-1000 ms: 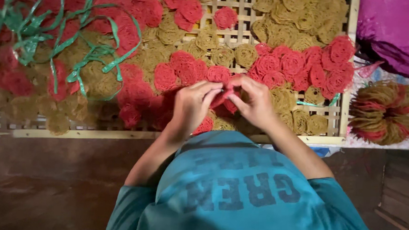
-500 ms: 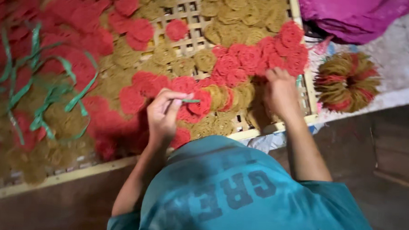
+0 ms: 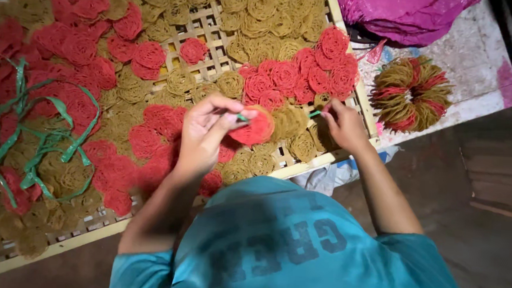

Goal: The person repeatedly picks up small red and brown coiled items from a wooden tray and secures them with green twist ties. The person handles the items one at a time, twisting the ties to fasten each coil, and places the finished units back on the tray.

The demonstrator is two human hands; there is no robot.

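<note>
My left hand (image 3: 209, 133) pinches one end of a thin green strip (image 3: 243, 118) just above the woven bamboo tray (image 3: 315, 162). A red lacy noodle disc (image 3: 253, 128) hangs on the strip beside my fingers, followed by several yellow discs (image 3: 291, 122). My right hand (image 3: 344, 126) grips the strip's other end (image 3: 315, 113) near the tray's right edge. Loose red discs (image 3: 305, 77) and yellow discs (image 3: 262, 12) cover the tray around both hands.
A tangle of green strips (image 3: 40, 140) lies on the discs at the left. A tied ring of red and yellow discs (image 3: 412, 93) rests on the white surface right of the tray. A magenta plastic bag (image 3: 405, 15) sits at the top right. Dark floor lies below.
My hands have moved apart since they met over one disc. The left now holds the strip with a red disc on it, and the right has taken the far end.
</note>
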